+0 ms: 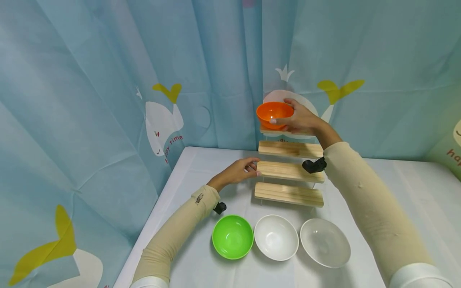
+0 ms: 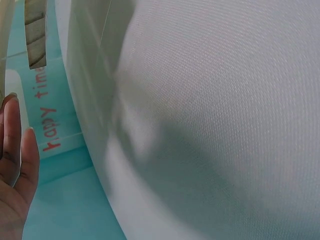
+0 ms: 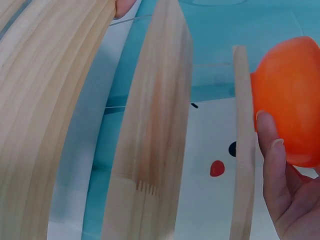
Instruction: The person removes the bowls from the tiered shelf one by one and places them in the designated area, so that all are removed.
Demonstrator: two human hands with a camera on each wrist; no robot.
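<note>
An orange bowl is at the left end of the top plank of a tiered wooden rack. My right hand grips its right side, thumb over the rim and fingers around the outside. From the right wrist, the base of the orange bowl shows right against the top plank. My left hand holds the left end of the third plank from the top, thumb and fingers about the edge. Only part of the left hand appears in the left wrist view, beside the rack.
In front of the rack, a green bowl, a white bowl and a translucent whitish bowl stand in a row on the white table. A blue curtain with whale prints hangs close behind the rack and along the left.
</note>
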